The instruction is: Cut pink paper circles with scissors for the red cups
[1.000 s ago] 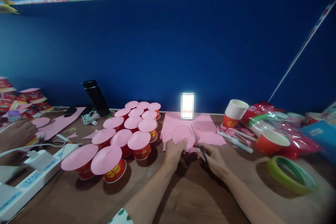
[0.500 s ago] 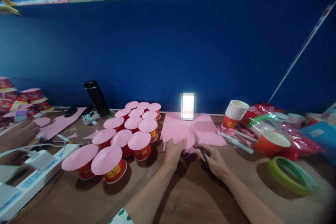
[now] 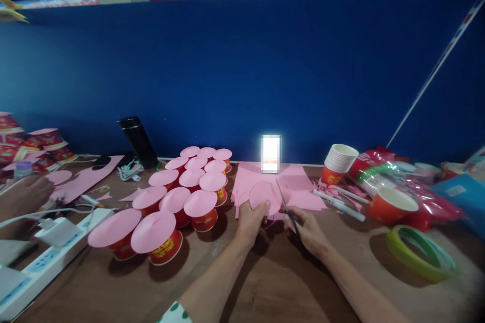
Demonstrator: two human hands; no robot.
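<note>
in the head view, the left hand [image 3: 250,219] pinches a round pink paper disc [image 3: 265,197] near its lower edge, with the thumb on top. this grip, i think, leaves the right edge of the disc free for the blades. the right hand [image 3: 308,229] grasps dark scissors [image 3: 291,221] around the handles, and their tip points away from the body, just beside the disc; probably this keeps the fingers off the blades. if the blades are a little apart, i cannot tell. the disc is in front of the pink sheets [image 3: 303,197], and partly over them; whether it touches them is not clear.

to the left, red cups [image 3: 165,247] stand upside down in close rows, each under a pink disc. the base seems to give a flat seat, and the rows perhaps save room. to the right, nested cups [image 3: 339,161] stand mouth up, apart from the rows. white pens [image 3: 343,207] and a tape roll [image 3: 420,257] lie at the right side, seemingly within easy reach.
</note>
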